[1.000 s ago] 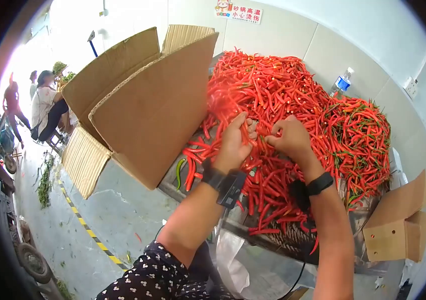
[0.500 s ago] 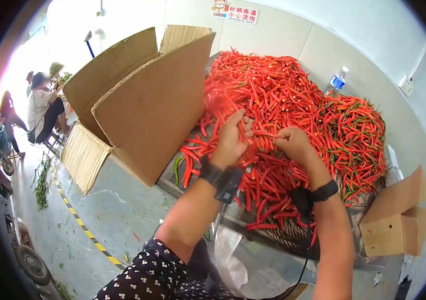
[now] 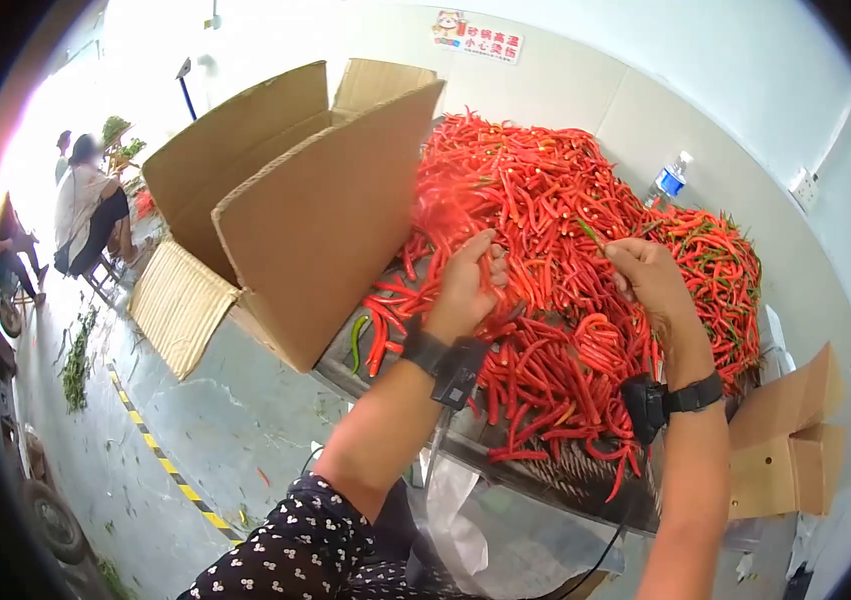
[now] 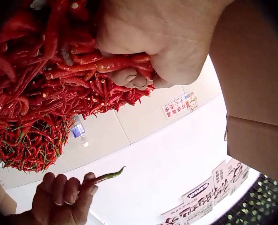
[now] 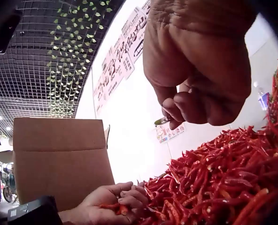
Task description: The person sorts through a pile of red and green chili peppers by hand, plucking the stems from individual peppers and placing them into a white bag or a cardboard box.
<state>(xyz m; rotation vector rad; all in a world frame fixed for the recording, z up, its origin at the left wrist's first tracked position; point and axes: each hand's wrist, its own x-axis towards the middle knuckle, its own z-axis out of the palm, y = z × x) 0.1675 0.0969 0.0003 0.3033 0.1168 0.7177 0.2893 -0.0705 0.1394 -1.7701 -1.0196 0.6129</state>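
Observation:
In the head view my left hand (image 3: 466, 287) sits over the near left side of a big heap of red chili peppers (image 3: 536, 170). Its fingers curl round a few red chilies (image 4: 122, 63), which show best in the left wrist view. My right hand (image 3: 658, 288) is raised over the heap, apart from the left. Between thumb and fingertips it pinches one chili (image 4: 111, 176) whose pointed end is green and whose other end is hidden in the fingers. A smaller pile of chilies with green stems (image 3: 721, 270) lies beyond the right hand.
A large open cardboard box (image 3: 316, 220) stands left of the heap. One green chili (image 3: 357, 343) lies near its corner. A water bottle (image 3: 670, 180) stands by the wall, and a smaller carton (image 3: 786, 450) is at the right. Seated people (image 3: 91, 210) are far left.
My right hand has moved right, away from the left hand, where it held a red chili half a second ago. It now pinches a green-tipped chili. The left hand stays nearly in place.

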